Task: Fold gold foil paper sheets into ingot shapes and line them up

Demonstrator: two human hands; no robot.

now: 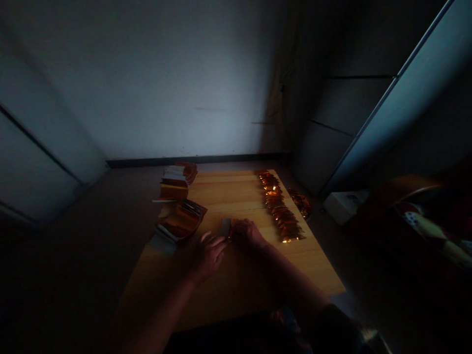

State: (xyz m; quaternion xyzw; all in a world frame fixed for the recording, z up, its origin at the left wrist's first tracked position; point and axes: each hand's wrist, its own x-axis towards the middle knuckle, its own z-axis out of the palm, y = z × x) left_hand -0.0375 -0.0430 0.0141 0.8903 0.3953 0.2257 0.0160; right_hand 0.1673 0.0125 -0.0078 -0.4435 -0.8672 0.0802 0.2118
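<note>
Two stacks of amber film strips [179, 201] are sitting left of the fingers on the bench [236, 295], probably kept handy. Left hand [208, 255] is curling in at a small amber-and-grey strip [225, 227], can't tell if it's gripping. Right hand [247, 233] is pinching it, long axis pointing away from the person. Further right, shiny amber pieces [280, 209] are lying in a tidy overlapping row.

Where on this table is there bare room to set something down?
Bare wood shows between the stacked packets and the amber foil row, and nearer you below your left hand and right hand. Both side edges are crowded.
</note>
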